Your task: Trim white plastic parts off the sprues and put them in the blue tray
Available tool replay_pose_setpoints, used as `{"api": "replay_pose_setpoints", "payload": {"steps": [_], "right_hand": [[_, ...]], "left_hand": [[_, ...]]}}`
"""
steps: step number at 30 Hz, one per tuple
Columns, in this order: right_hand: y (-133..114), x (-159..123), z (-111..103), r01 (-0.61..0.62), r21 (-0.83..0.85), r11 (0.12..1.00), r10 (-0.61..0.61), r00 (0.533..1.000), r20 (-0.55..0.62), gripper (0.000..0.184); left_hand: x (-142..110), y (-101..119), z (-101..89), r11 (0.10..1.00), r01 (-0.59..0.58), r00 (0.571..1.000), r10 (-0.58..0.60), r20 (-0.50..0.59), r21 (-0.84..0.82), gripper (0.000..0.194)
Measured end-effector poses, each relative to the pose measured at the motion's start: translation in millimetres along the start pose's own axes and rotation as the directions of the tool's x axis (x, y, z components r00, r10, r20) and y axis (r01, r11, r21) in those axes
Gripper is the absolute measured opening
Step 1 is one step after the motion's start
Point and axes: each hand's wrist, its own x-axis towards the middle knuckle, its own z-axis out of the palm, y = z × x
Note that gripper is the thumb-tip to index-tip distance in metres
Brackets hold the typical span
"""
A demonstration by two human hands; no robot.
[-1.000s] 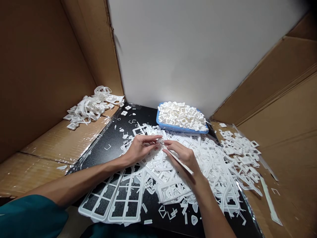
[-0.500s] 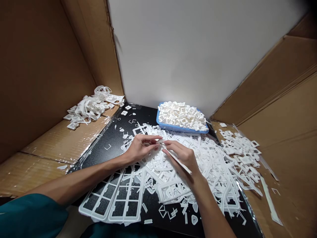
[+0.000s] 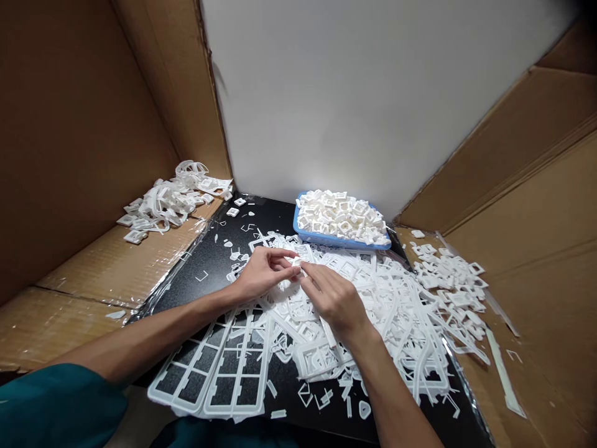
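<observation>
Above a heap of white plastic cut-outs (image 3: 392, 311), my left hand (image 3: 263, 274) pinches a small white plastic frame piece (image 3: 297, 263) between thumb and fingers. The fingertips of my right hand (image 3: 333, 295) meet the same piece from the other side. A thin white strip (image 3: 328, 333) sticks out below my right palm, and its upper part is hidden by the hand. Two white grid-like frames (image 3: 236, 412) lie side by side under my left forearm.
A blue tray (image 3: 326, 239) heaped with small white pieces stands at the back. More white pieces (image 3: 163, 202) are piled on cardboard at the left, and another pile (image 3: 450, 280) lies on the right. Cardboard walls and a white panel (image 3: 326, 93) surround the black table (image 3: 186, 283).
My right hand has turned over, palm more downward, and the strip under it now points more steeply down. My left hand stays nearly in place.
</observation>
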Motion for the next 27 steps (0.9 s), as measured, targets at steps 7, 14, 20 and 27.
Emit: {"api": "replay_pose_setpoints", "payload": {"steps": [7, 14, 20, 27], "right_hand": [[4.3, -7.2, 9.0, -0.141, 0.031, 0.99, 0.144, 0.979, -0.147, 0.016], [20.6, -15.7, 10.4, -0.452, 0.187, 0.872, 0.488, 0.82, -0.299, 0.028], [32.3, -26.3, -4.0, -0.585, 0.326, 0.743, 0.655, 0.736, -0.171, 0.017], [14.8, -15.4, -2.6, -0.572, 0.495, 0.654, 0.661, 0.75, -0.005, 0.019]], "left_hand": [[0.4, -4.0, -3.2, 1.0, -0.003, 0.997, 0.001, 0.071, 0.031, 0.05], [-2.3, 0.9, -0.5, 0.994, 0.018, 0.992, -0.031, 0.124, 0.104, 0.039], [-0.4, -4.3, -1.0, 0.998, -0.034, 0.995, 0.039, 0.097, -0.06, 0.049], [0.3, -5.0, -4.1, 0.987, -0.089, 0.983, 0.109, 0.147, -0.137, 0.055]]}}
